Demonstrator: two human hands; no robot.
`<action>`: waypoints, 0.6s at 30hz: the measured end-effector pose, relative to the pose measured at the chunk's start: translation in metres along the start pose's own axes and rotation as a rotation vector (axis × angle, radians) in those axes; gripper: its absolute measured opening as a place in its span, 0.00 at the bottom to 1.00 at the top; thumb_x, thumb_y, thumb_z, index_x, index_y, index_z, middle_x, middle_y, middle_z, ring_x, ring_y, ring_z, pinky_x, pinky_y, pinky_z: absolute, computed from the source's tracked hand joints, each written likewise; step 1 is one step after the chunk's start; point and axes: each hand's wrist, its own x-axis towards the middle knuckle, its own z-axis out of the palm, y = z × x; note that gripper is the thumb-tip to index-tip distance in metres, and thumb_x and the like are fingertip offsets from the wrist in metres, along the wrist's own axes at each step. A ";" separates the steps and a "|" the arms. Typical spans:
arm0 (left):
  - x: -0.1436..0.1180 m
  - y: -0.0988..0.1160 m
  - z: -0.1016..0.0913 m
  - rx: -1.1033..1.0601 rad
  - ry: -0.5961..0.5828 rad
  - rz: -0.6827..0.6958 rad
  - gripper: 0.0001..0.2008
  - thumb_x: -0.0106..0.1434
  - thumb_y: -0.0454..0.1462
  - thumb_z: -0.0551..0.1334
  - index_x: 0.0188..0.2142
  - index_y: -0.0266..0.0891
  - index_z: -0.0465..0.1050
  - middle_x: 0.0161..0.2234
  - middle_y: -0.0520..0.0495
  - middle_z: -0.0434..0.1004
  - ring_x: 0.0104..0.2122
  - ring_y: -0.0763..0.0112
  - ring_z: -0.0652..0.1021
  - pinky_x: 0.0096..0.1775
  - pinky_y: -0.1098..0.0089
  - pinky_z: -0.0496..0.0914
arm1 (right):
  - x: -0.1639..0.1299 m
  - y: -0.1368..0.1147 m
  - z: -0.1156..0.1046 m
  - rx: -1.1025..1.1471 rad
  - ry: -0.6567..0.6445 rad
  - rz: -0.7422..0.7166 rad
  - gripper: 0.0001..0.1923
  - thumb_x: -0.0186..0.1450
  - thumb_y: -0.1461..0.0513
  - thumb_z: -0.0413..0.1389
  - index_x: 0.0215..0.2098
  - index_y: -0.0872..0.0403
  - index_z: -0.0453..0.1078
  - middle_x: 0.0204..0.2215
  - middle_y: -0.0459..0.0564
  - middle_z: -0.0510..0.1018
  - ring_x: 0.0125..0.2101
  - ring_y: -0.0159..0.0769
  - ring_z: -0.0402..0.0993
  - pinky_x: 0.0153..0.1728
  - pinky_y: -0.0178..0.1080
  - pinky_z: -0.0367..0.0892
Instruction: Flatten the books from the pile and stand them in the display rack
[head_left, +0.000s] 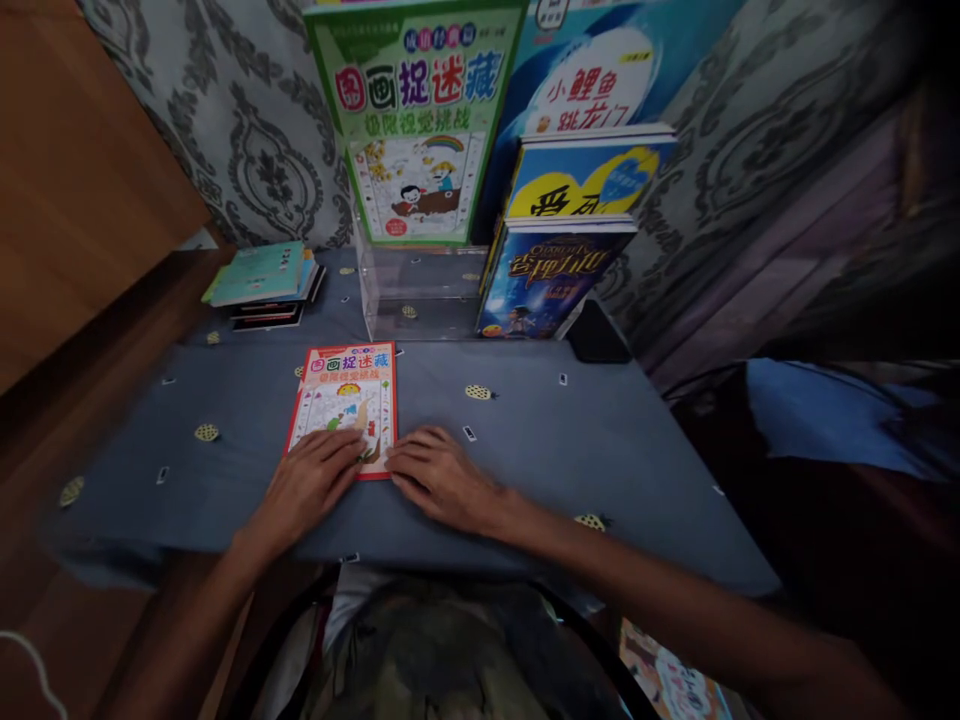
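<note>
Two bare hands rest flat on a table covered by a grey-blue cloth (562, 440). Between and just ahead of them lies a thin activity book (345, 400), rectangular, with a glossy cover edged in red and printed with cartoon figures. The left hand (311, 485) lies open, palm down, with its fingers spread over the book's near left corner. The right hand (439, 475) is also open and flat, gripping nothing; its fingertips touch the book's near right corner while the palm sits on the cloth.

The cloth looks like soft woven fabric, with small pale leaf shapes scattered across it. Beyond the left hand, well apart from it, sits a low stack of slim booklets (266, 280) with teal covers. Straight ahead of both hands stands a clear plastic stand (420, 290), box-like and see-through. A large green-bordered book (416, 120) stands upright behind it. Ahead of the right hand, several blue picture books (562, 250) lean against the patterned wall.
</note>
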 end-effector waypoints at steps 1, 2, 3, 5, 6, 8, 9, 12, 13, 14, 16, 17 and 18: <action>0.001 -0.004 -0.001 0.000 -0.015 -0.011 0.15 0.73 0.40 0.54 0.53 0.40 0.74 0.53 0.42 0.79 0.51 0.59 0.79 0.51 0.55 0.74 | 0.001 0.000 -0.001 0.015 -0.003 0.019 0.08 0.72 0.64 0.53 0.44 0.55 0.75 0.43 0.54 0.83 0.46 0.40 0.75 0.52 0.46 0.64; 0.001 -0.008 -0.002 0.001 -0.028 -0.023 0.15 0.73 0.40 0.54 0.53 0.40 0.74 0.53 0.41 0.79 0.51 0.59 0.79 0.51 0.55 0.73 | 0.003 0.001 -0.002 0.028 -0.004 0.039 0.08 0.72 0.64 0.53 0.44 0.55 0.75 0.44 0.54 0.83 0.47 0.40 0.75 0.53 0.46 0.64; 0.002 -0.012 -0.003 0.001 -0.039 -0.036 0.16 0.73 0.41 0.53 0.54 0.41 0.74 0.54 0.41 0.79 0.51 0.58 0.78 0.52 0.55 0.73 | 0.005 0.003 -0.002 0.034 -0.003 0.057 0.08 0.71 0.64 0.54 0.45 0.55 0.75 0.45 0.54 0.82 0.48 0.40 0.75 0.54 0.46 0.63; 0.004 -0.021 -0.004 -0.003 -0.066 -0.074 0.17 0.73 0.43 0.53 0.54 0.42 0.74 0.54 0.41 0.78 0.52 0.57 0.78 0.53 0.55 0.72 | 0.010 0.008 -0.002 0.028 -0.007 0.087 0.09 0.71 0.64 0.54 0.47 0.55 0.75 0.48 0.55 0.81 0.50 0.41 0.74 0.54 0.47 0.63; 0.006 -0.026 -0.004 -0.007 -0.082 -0.101 0.18 0.73 0.45 0.54 0.55 0.42 0.74 0.55 0.41 0.78 0.53 0.57 0.77 0.53 0.54 0.71 | 0.014 0.011 -0.002 0.014 -0.013 0.103 0.10 0.71 0.64 0.54 0.48 0.55 0.74 0.50 0.56 0.81 0.51 0.42 0.73 0.55 0.47 0.63; 0.009 -0.035 -0.003 -0.014 -0.106 -0.166 0.20 0.72 0.48 0.54 0.55 0.44 0.74 0.56 0.41 0.76 0.55 0.54 0.76 0.53 0.53 0.70 | 0.023 0.021 0.000 -0.032 -0.027 0.143 0.13 0.71 0.62 0.54 0.51 0.56 0.73 0.52 0.57 0.80 0.53 0.44 0.72 0.55 0.49 0.62; 0.011 -0.040 -0.002 -0.016 -0.117 -0.201 0.21 0.71 0.50 0.55 0.56 0.44 0.74 0.57 0.41 0.76 0.55 0.53 0.75 0.53 0.53 0.70 | 0.029 0.027 0.000 -0.061 -0.033 0.166 0.14 0.71 0.61 0.54 0.53 0.56 0.73 0.54 0.58 0.78 0.54 0.45 0.71 0.56 0.50 0.62; 0.017 -0.053 0.002 -0.004 -0.141 -0.300 0.24 0.70 0.52 0.55 0.58 0.45 0.73 0.61 0.39 0.72 0.58 0.49 0.73 0.54 0.51 0.68 | 0.050 0.047 0.002 -0.141 -0.055 0.228 0.20 0.72 0.57 0.53 0.59 0.56 0.69 0.62 0.59 0.72 0.61 0.47 0.65 0.60 0.52 0.58; 0.020 -0.057 0.003 0.005 -0.147 -0.330 0.25 0.69 0.53 0.55 0.58 0.45 0.73 0.62 0.39 0.71 0.58 0.48 0.72 0.54 0.50 0.68 | 0.058 0.054 0.001 -0.161 -0.067 0.251 0.22 0.72 0.56 0.54 0.61 0.56 0.67 0.64 0.59 0.69 0.63 0.47 0.63 0.61 0.52 0.56; 0.022 -0.061 0.004 0.015 -0.153 -0.362 0.26 0.69 0.53 0.55 0.59 0.45 0.72 0.63 0.39 0.69 0.59 0.47 0.71 0.54 0.50 0.68 | 0.065 0.060 0.001 -0.179 -0.082 0.275 0.24 0.71 0.55 0.55 0.62 0.57 0.66 0.65 0.60 0.68 0.64 0.48 0.62 0.62 0.52 0.55; 0.027 -0.068 0.006 0.037 -0.157 -0.431 0.27 0.68 0.53 0.56 0.61 0.43 0.70 0.64 0.37 0.67 0.60 0.46 0.69 0.55 0.49 0.67 | 0.079 0.071 0.000 -0.208 -0.110 0.319 0.27 0.71 0.53 0.55 0.64 0.57 0.64 0.66 0.60 0.65 0.65 0.48 0.60 0.63 0.52 0.54; 0.030 -0.070 0.007 0.049 -0.155 -0.465 0.27 0.68 0.52 0.56 0.61 0.42 0.69 0.64 0.37 0.67 0.61 0.46 0.69 0.55 0.49 0.67 | 0.085 0.076 -0.001 -0.219 -0.119 0.338 0.28 0.71 0.52 0.54 0.64 0.57 0.64 0.67 0.60 0.65 0.65 0.49 0.60 0.63 0.52 0.54; 0.032 -0.072 0.007 0.061 -0.149 -0.498 0.28 0.68 0.51 0.57 0.61 0.41 0.69 0.64 0.36 0.66 0.61 0.46 0.68 0.56 0.49 0.66 | 0.090 0.079 -0.001 -0.228 -0.126 0.355 0.29 0.71 0.51 0.54 0.65 0.57 0.63 0.67 0.60 0.64 0.65 0.49 0.60 0.63 0.52 0.53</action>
